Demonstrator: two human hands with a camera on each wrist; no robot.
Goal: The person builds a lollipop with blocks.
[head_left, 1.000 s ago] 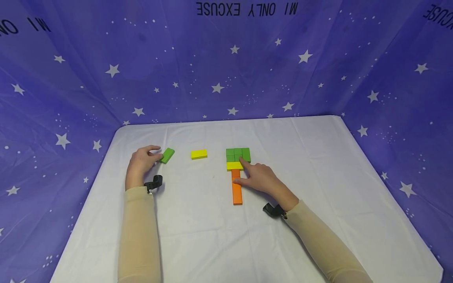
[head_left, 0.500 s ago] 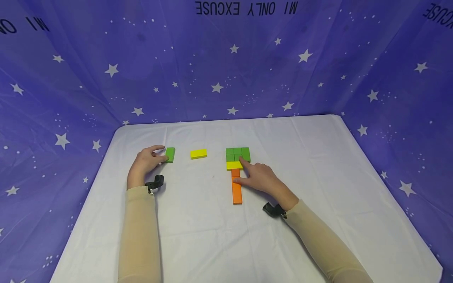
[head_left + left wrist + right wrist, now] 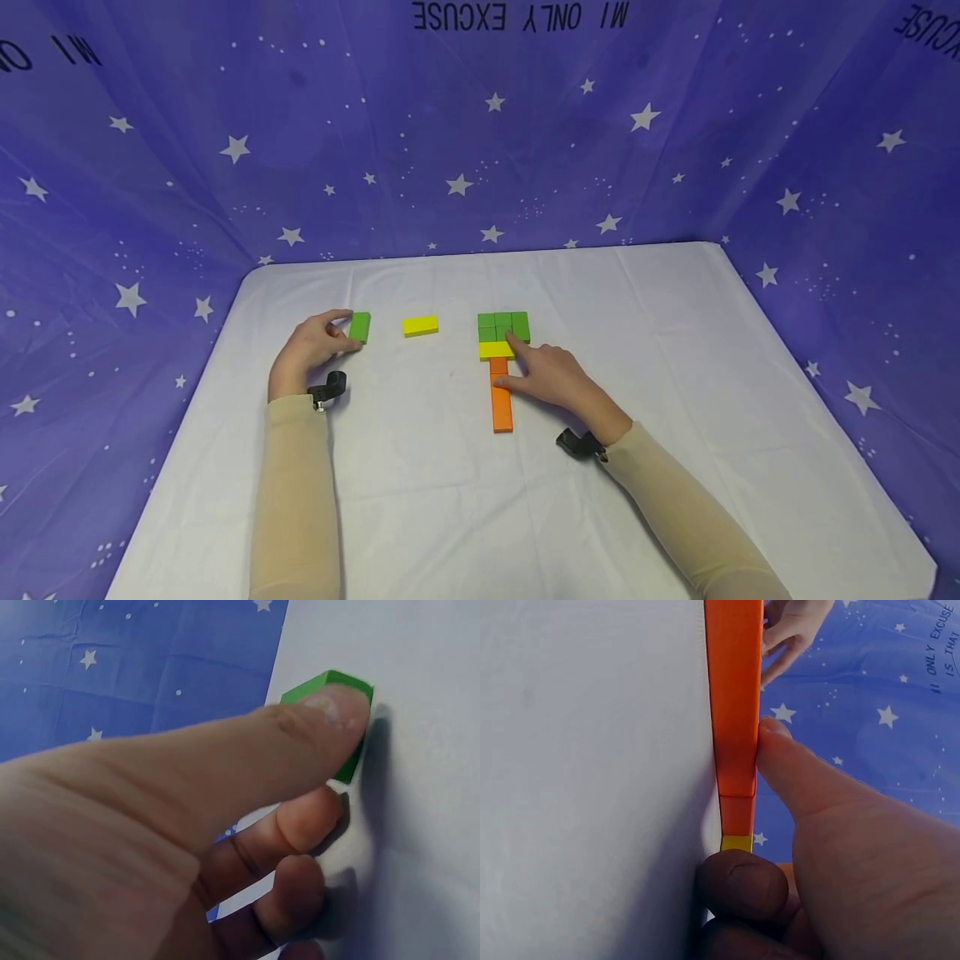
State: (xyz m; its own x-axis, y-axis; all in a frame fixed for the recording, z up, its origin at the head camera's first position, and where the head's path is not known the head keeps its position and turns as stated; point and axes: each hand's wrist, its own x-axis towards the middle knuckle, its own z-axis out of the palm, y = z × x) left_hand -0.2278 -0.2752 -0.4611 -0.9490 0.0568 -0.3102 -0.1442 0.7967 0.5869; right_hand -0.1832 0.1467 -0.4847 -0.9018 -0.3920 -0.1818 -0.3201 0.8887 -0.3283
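Observation:
At the left of the table, my left hand (image 3: 307, 346) pinches a green block (image 3: 361, 328) by its two short ends, thumb near and index finger far. In the left wrist view the thumb covers most of that green block (image 3: 350, 765). My right hand (image 3: 555, 375) lies over a flat arrangement: its index fingertip touches the cluster of green blocks (image 3: 521, 325), and its thumb rests on the long orange block (image 3: 502, 410). Between them lie a yellow block (image 3: 492, 351) and a short orange block (image 3: 498, 365). The right wrist view shows the thumb against the orange block (image 3: 735, 697).
A separate yellow block (image 3: 421, 326) lies between the left hand and the arrangement. White cloth covers the table (image 3: 420, 500). A purple star-print curtain (image 3: 420, 133) rises behind and at both sides. Black wrist cameras sit on both wrists.
The slanted green block has turned to point straight away and shifted slightly right. My left thumb has moved to its near end, the index finger to its far end. The right hand has stayed still.

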